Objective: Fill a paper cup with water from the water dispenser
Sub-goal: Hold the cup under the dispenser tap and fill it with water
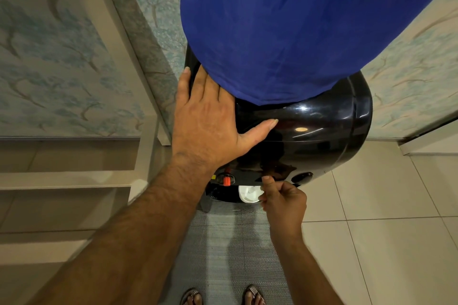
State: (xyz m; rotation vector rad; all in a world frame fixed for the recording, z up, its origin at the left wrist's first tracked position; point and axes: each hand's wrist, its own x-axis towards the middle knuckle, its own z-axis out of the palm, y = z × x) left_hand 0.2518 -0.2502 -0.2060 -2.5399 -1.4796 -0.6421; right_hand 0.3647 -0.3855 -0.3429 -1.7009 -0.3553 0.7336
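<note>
A glossy black water dispenser (309,136) stands in front of me, its bottle under a blue cloth cover (272,27). My left hand (210,119) lies flat and open on the dispenser's top, fingers spread against the cover's hem. Below the front edge a white paper cup (249,193) sits under the taps, seen from above. My right hand (282,202) grips the cup's right rim, with a finger up against the dispenser front beside a dark tap (301,177). A red tap (226,180) is at the left.
A grey mat (230,250) lies on the pale floor tiles (384,218) beneath the dispenser, with my sandalled feet (223,296) at its near end. Cream shelving or steps (67,181) stand to the left. Tree-patterned wallpaper (49,57) covers the walls.
</note>
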